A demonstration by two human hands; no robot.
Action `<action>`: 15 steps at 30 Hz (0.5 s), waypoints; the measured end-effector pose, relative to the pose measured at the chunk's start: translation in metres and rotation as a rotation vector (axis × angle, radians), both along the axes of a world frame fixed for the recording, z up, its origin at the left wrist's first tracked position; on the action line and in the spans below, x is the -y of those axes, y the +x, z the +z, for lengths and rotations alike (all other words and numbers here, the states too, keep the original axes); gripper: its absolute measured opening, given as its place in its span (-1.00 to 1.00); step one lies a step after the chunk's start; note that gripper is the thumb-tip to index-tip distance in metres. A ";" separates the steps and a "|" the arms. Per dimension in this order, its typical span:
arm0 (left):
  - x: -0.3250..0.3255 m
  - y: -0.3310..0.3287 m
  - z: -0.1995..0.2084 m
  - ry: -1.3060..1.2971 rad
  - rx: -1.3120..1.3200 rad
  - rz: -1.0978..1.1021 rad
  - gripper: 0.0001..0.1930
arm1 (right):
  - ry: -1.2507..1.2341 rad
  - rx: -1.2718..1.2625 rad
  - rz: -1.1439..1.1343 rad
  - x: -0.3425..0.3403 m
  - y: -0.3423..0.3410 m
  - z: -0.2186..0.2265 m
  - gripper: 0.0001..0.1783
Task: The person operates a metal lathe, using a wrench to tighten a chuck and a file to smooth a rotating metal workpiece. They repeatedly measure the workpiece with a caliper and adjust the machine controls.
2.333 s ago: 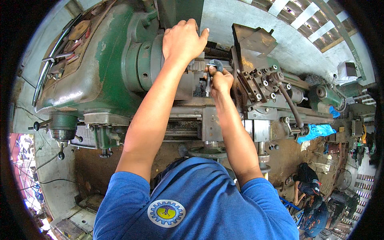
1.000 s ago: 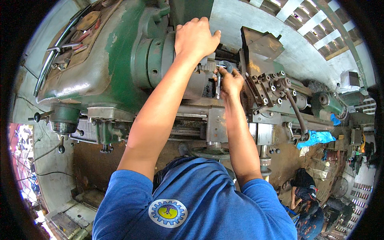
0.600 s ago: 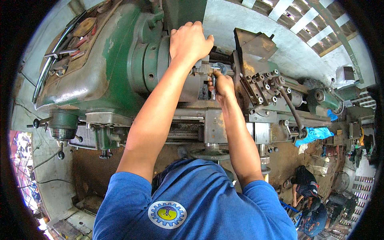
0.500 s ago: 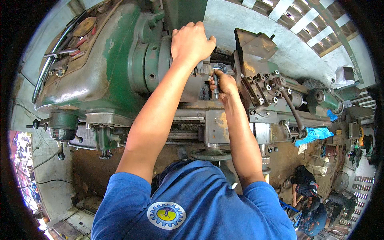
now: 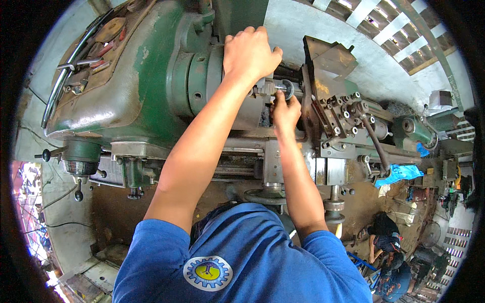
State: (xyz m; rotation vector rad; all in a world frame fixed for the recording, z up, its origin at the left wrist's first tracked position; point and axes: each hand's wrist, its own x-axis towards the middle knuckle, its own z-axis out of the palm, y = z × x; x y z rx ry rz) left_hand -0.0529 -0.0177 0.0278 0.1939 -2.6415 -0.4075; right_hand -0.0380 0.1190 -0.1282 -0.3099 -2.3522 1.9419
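A grey lathe chuck point(image 5: 214, 76) sits at the front of the green headstock. My left hand point(image 5: 251, 54) lies over the chuck's top, its fingers bent over the far side and their tips hidden. From the chuck's jaws point(image 5: 265, 88) a bright metal workpiece point(image 5: 279, 87) sticks out toward the right. My right hand point(image 5: 287, 112) is closed on what looks like an outside micrometer, whose curved dark frame point(image 5: 289, 90) is around or beside the workpiece; I cannot tell which. The hand covers its handle.
Right of my right hand stands the tool post point(image 5: 338, 113) with several bolts and a long lever point(image 5: 373, 136). Hand tools point(image 5: 103, 50) lie on the headstock point(image 5: 116, 96). A blue cloth point(image 5: 399, 174) hangs at the right. Another person point(image 5: 386, 237) crouches at the lower right.
My right hand has turned and the micrometer's handle, which showed below the fingers, is now hidden. The curved frame shows more fully. My left hand stays on the chuck while the view shifts slightly.
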 end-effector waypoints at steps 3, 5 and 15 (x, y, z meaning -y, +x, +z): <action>0.000 -0.001 -0.001 -0.019 -0.014 0.002 -0.53 | -0.676 0.282 0.242 -0.013 -0.002 0.013 -0.78; 0.000 -0.002 -0.001 -0.014 0.002 -0.002 -0.53 | -0.404 0.178 0.133 -0.011 0.002 0.012 -0.77; 0.000 -0.003 0.001 -0.030 0.049 -0.001 -0.53 | -0.581 0.220 0.142 -0.016 0.006 0.022 -0.79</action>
